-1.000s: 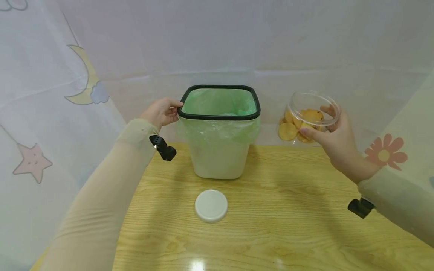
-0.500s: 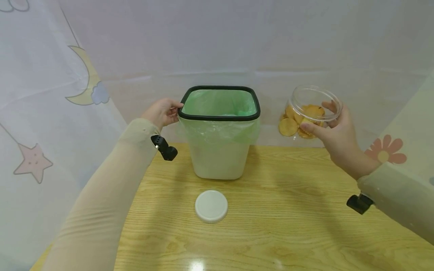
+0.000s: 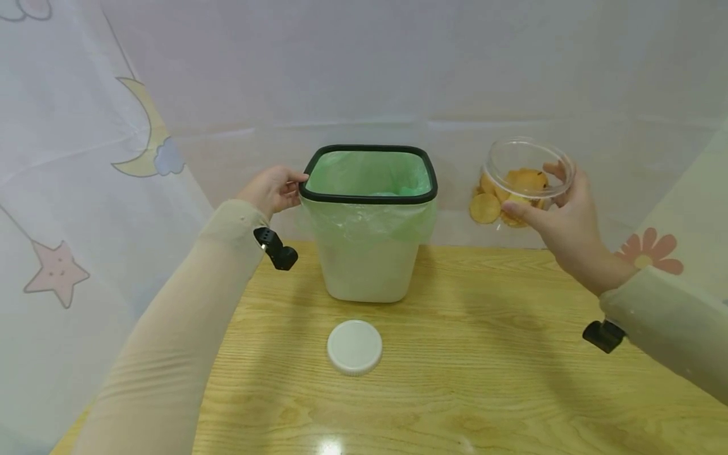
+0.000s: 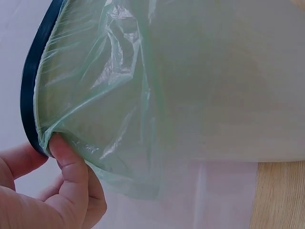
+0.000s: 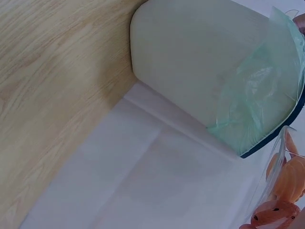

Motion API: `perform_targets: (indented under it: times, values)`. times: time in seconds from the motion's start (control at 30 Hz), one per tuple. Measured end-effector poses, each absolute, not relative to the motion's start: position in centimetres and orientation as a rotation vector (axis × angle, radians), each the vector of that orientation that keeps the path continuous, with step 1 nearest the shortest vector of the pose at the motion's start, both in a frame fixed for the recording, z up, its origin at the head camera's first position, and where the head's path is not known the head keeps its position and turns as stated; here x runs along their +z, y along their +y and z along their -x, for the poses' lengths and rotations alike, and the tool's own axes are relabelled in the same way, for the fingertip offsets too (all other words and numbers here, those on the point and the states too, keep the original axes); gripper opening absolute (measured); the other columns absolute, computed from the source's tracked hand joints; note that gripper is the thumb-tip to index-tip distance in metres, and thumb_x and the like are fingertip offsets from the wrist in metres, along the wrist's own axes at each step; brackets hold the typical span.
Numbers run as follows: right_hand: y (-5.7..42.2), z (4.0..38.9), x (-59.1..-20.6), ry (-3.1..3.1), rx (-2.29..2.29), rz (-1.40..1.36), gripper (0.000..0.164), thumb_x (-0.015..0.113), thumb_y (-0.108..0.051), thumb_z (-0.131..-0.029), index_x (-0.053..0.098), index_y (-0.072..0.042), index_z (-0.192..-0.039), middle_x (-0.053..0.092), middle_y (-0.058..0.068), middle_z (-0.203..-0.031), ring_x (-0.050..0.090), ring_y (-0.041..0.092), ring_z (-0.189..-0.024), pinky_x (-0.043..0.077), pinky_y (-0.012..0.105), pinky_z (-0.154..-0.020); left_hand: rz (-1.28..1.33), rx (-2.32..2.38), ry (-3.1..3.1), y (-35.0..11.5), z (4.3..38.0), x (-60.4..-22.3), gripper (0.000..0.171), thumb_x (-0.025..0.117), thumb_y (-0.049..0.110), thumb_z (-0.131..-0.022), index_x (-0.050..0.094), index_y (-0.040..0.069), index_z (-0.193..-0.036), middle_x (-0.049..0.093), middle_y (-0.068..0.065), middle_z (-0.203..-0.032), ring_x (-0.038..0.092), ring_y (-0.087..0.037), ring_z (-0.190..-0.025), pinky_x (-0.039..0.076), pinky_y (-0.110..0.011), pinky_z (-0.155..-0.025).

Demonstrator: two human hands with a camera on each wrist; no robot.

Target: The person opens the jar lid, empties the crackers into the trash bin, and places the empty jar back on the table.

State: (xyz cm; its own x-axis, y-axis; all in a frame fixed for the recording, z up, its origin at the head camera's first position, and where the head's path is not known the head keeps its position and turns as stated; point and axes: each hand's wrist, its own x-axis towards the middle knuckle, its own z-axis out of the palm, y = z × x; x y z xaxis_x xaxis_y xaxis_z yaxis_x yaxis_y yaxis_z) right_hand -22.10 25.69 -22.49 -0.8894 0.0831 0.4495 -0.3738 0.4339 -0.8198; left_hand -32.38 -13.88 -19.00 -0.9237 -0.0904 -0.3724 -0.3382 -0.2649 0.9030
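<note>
A pale trash can (image 3: pixel 366 253) with a black rim stands upright at the back of the table, lined with a green plastic bag (image 4: pixel 109 86) folded over its edge. My left hand (image 3: pixel 275 189) pinches the rim and bag at the left side, thumb on one face and fingers on the other. To the right of the can, my right hand (image 3: pixel 563 221) grips a clear, lidless plastic jar (image 3: pixel 529 148) in the air, its mouth tilted. Several round yellow-orange chips (image 3: pixel 485 208) lie inside the jar. In the right wrist view only part of the jar shows.
A round white lid (image 3: pixel 355 346) lies on the wooden table (image 3: pixel 466 379) in front of the can. Behind the table hangs a pale cloth (image 3: pixel 364 69) with printed shapes. A small black camera (image 3: pixel 275 248) sits on each wrist.
The right hand has raised the jar slightly. The left hand keeps its hold on the rim, and the can and lid have stayed in place.
</note>
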Motion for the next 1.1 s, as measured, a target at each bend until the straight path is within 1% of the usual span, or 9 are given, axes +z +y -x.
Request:
perform_targets:
  times: [0.07,0.27,0.37,0.5,0.53,0.6,0.77,0.97,1.1]
  values:
    - [25.6,22.1,-22.3,-2.265,1.422,-0.24,0.088,0.072,-0.016,-0.089,0.013,-0.015,-0.154,0.02,0.007,-0.154,0.024,0.021,-0.138,0.029,0.037,-0.109,0.529,2.318,1.794,-13.9,32.3,-19.0,0.01,0.055,0.003,-0.097,0.049,0.009,-0.1,0.042,-0.003,-0.09,0.047,-0.012,-0.066,0.046,-0.022,-0.051]
    - [25.3,22.5,-21.7,-2.231,1.365,-0.258,0.087,0.076,-0.017,-0.085,0.02,-0.016,-0.151,0.025,0.005,-0.149,0.029,0.02,-0.133,0.032,0.036,-0.104,0.549,2.325,1.787,-13.8,32.3,-19.0,0.01,0.056,0.002,-0.096,0.049,0.009,-0.099,0.043,-0.003,-0.09,0.047,-0.012,-0.067,0.046,-0.022,-0.051]
    - [25.2,22.8,-21.5,-2.205,1.345,-0.287,0.086,0.077,-0.015,-0.084,0.022,-0.015,-0.15,0.026,0.004,-0.146,0.03,0.019,-0.131,0.034,0.026,-0.1,0.55,2.329,1.782,-13.8,32.3,-19.0,0.01,0.056,0.003,-0.096,0.05,0.009,-0.101,0.043,-0.003,-0.089,0.047,-0.012,-0.067,0.046,-0.022,-0.051]
    - [24.9,23.1,-21.2,-2.182,1.286,-0.318,0.087,0.079,-0.013,-0.082,0.023,-0.014,-0.149,0.028,0.001,-0.144,0.034,0.016,-0.123,0.036,0.015,-0.084,0.549,2.328,1.782,-13.8,32.3,-19.0,0.012,0.057,0.003,-0.096,0.05,0.009,-0.104,0.044,-0.003,-0.087,0.047,-0.012,-0.066,0.046,-0.023,-0.051]
    - [24.8,23.1,-21.1,-2.178,1.275,-0.323,0.089,0.079,-0.012,-0.082,0.022,-0.014,-0.15,0.028,0.002,-0.144,0.035,0.016,-0.123,0.035,0.015,-0.084,0.545,2.322,1.787,-13.7,32.2,-19.0,0.012,0.057,0.003,-0.096,0.051,0.009,-0.104,0.044,-0.003,-0.086,0.047,-0.012,-0.065,0.046,-0.023,-0.051]
    - [24.6,23.1,-21.0,-2.158,1.273,-0.336,0.092,0.079,-0.009,-0.08,0.021,-0.014,-0.151,0.028,0.003,-0.146,0.036,0.016,-0.122,0.037,0.017,-0.09,0.541,2.316,1.795,-13.7,32.3,-19.0,0.013,0.057,0.004,-0.096,0.051,0.01,-0.106,0.044,-0.003,-0.084,0.046,-0.012,-0.064,0.046,-0.023,-0.051]
    - [24.1,23.4,-20.5,-2.09,1.228,-0.377,0.099,0.082,-0.003,-0.074,0.022,-0.014,-0.151,0.028,0.01,-0.147,0.039,0.018,-0.123,0.035,0.029,-0.105,0.523,2.324,1.782,-13.6,32.3,-19.1,0.011,0.056,0.004,-0.097,0.05,0.009,-0.104,0.044,-0.003,-0.088,0.048,-0.012,-0.066,0.048,-0.022,-0.052]
    - [23.7,23.9,-20.0,-2.059,1.111,-0.424,0.105,0.086,0.001,-0.068,0.023,-0.014,-0.151,0.032,0.01,-0.146,0.041,0.018,-0.122,0.037,0.026,-0.103,0.515,2.331,1.779,-13.5,32.4,-19.2,0.009,0.056,0.004,-0.097,0.049,0.01,-0.1,0.043,-0.003,-0.09,0.047,-0.012,-0.067,0.047,-0.022,-0.052]
    - [23.5,24.1,-19.7,-2.073,0.983,-0.447,0.105,0.088,-0.005,-0.067,0.024,-0.017,-0.151,0.036,0.006,-0.145,0.044,0.021,-0.123,0.037,0.023,-0.101,0.522,2.334,1.779,-13.5,32.3,-19.1,0.01,0.056,0.004,-0.097,0.049,0.01,-0.099,0.043,-0.003,-0.088,0.046,-0.012,-0.066,0.047,-0.022,-0.051]
